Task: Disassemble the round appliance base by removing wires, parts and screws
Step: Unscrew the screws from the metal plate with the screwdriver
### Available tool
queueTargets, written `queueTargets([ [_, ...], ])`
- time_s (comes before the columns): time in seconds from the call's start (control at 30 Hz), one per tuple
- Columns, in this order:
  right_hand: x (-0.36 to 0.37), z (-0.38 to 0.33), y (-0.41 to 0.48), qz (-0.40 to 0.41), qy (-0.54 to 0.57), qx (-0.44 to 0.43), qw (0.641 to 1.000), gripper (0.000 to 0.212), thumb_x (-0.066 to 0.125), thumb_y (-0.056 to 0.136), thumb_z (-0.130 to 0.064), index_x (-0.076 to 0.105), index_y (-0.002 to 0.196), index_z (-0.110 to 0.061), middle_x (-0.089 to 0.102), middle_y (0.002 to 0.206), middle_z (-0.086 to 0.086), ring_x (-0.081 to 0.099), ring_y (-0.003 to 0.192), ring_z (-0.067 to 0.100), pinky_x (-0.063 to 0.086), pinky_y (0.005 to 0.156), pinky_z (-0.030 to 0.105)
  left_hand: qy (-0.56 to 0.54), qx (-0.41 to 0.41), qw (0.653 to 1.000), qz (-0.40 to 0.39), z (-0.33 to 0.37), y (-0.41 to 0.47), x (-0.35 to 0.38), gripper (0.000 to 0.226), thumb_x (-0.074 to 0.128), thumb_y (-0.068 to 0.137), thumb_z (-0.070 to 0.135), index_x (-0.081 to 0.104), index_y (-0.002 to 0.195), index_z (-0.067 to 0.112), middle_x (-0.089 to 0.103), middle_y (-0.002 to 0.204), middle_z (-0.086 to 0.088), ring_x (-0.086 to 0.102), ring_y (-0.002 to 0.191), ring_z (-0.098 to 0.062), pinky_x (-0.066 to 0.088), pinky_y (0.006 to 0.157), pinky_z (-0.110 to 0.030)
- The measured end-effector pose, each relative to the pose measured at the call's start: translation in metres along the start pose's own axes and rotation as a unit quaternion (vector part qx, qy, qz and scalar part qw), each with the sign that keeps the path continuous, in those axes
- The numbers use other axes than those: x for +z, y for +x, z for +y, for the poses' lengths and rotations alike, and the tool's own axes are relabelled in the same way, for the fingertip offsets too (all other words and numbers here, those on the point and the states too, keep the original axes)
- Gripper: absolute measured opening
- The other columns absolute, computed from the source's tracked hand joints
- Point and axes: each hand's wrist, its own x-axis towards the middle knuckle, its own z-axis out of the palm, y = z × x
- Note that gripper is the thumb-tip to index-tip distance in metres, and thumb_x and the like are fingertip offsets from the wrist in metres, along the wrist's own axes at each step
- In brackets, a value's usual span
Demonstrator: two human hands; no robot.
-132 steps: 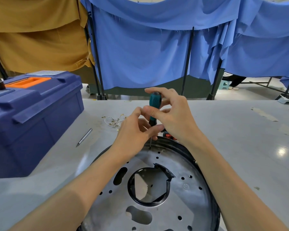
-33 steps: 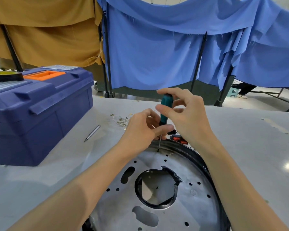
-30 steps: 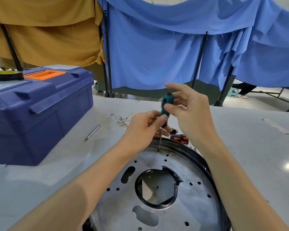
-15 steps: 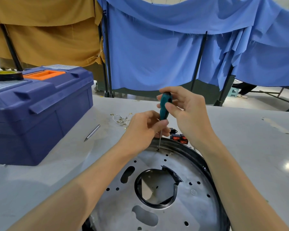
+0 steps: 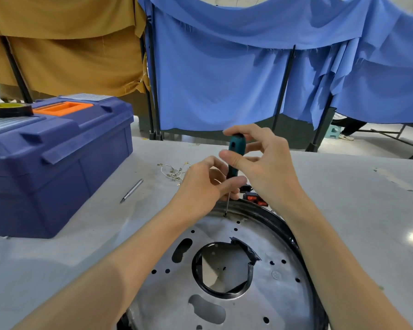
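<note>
Screwdriver near upright, tip in screw at base far rim. Right hand pinches handle top; left hand pinches lower handle.

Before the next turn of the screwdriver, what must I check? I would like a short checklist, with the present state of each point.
1. Right hand grips the screwdriver handle: ok.
2. Left hand holds the lower handle, steadying it: ok.
3. Shaft stands nearly upright over the round base: ok.
4. Tip seated in the screw head: cannot tell, too small.
5. Round base lies flat on the table: ok.
6. Loose wires lie apart from the base: ok.
</note>
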Motion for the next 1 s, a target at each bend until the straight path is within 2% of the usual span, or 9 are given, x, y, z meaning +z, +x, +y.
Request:
queueTargets([
  [0.1,-0.004,0.001,0.003,0.029,0.033,0.012,0.999,0.042,0.073,0.081,-0.004,0.063,0.117,-0.022,0.067,0.098,0.002,0.064,0.089,0.009,0.052,0.072,0.012,0.007,-0.004,1.0,-0.014,0.0,0.0,0.001,0.013,0.054,0.098,0.021,0.064,0.097,0.013,0.074,0.078,-0.002,0.074,0.072,-0.021,0.061,0.071,-0.033],
  [0.2,-0.006,0.002,0.004,0.016,0.069,0.017,0.997,0.034,0.061,0.085,0.01,0.065,0.112,-0.011,0.071,0.099,0.006,0.07,0.089,0.014,0.056,0.08,0.02,0.005,-0.012,1.0,-0.006,-0.001,0.001,0.0,0.02,0.047,0.101,0.008,0.064,0.092,0.015,0.073,0.075,-0.001,0.074,0.07,-0.021,0.061,0.068,-0.031],
  [0.37,-0.004,0.003,0.002,0.003,0.005,0.009,1.0,0.034,0.075,0.081,-0.018,0.068,0.11,-0.033,0.062,0.105,-0.001,0.061,0.093,0.007,0.049,0.078,0.012,0.007,0.002,1.0,0.017,0.001,0.0,0.0,0.011,0.068,0.089,0.018,0.06,0.094,0.012,0.072,0.078,-0.006,0.074,0.07,-0.025,0.061,0.071,-0.038],
  [0.5,-0.007,0.003,0.005,0.018,0.021,0.02,0.999,0.045,0.069,0.083,0.001,0.065,0.12,-0.025,0.067,0.101,-0.002,0.063,0.09,0.008,0.051,0.076,0.013,0.008,0.0,1.0,-0.006,0.003,-0.001,0.001,0.018,0.047,0.101,0.013,0.064,0.1,0.009,0.072,0.079,-0.003,0.073,0.073,-0.025,0.061,0.075,-0.038],
  [0.57,-0.005,0.003,0.005,0.009,0.04,0.02,0.999,0.041,0.063,0.086,0.004,0.064,0.119,-0.02,0.069,0.102,0.001,0.065,0.092,0.011,0.05,0.077,0.012,0.012,-0.008,1.0,0.009,0.004,-0.001,0.0,0.013,0.052,0.099,0.01,0.064,0.094,0.01,0.071,0.076,-0.003,0.074,0.071,-0.024,0.061,0.072,-0.037],
  [0.7,-0.001,0.001,0.001,0.002,0.006,0.005,1.0,0.032,0.075,0.081,-0.018,0.068,0.111,-0.028,0.062,0.103,-0.004,0.06,0.092,0.006,0.051,0.074,0.013,0.034,-0.012,0.999,0.035,0.007,-0.001,0.001,0.019,0.069,0.088,0.02,0.062,0.099,0.006,0.068,0.088,-0.007,0.074,0.07,-0.024,0.061,0.071,-0.038],
  [0.83,-0.006,0.002,0.004,0.026,0.031,0.013,0.999,0.042,0.07,0.081,0.001,0.068,0.115,-0.024,0.068,0.097,-0.003,0.062,0.083,0.003,0.048,0.07,0.007,0.028,-0.01,1.0,0.007,0.011,-0.003,0.003,0.014,0.05,0.099,0.011,0.064,0.095,0.015,0.069,0.087,-0.004,0.073,0.076,-0.027,0.06,0.078,-0.039],
  [0.93,-0.004,0.002,0.004,0.006,0.043,0.012,0.999,0.036,0.062,0.086,0.004,0.068,0.112,-0.02,0.07,0.102,-0.001,0.066,0.09,0.008,0.051,0.078,0.013,0.033,-0.017,0.999,0.021,0.012,-0.005,0.002,0.002,0.063,0.092,0.015,0.063,0.091,0.014,0.07,0.079,-0.004,0.074,0.073,-0.026,0.059,0.077,-0.046],
  [1.0,-0.002,0.002,0.001,-0.008,0.013,0.004,1.0,0.03,0.071,0.084,-0.013,0.068,0.11,-0.027,0.065,0.104,-0.006,0.063,0.092,0.006,0.05,0.075,0.008,0.045,-0.026,0.998,0.033,0.011,-0.005,-0.001,0.031,0.077,0.075,0.031,0.064,0.095,0.011,0.068,0.08,-0.002,0.073,0.07,-0.024,0.06,0.076,-0.046],
])
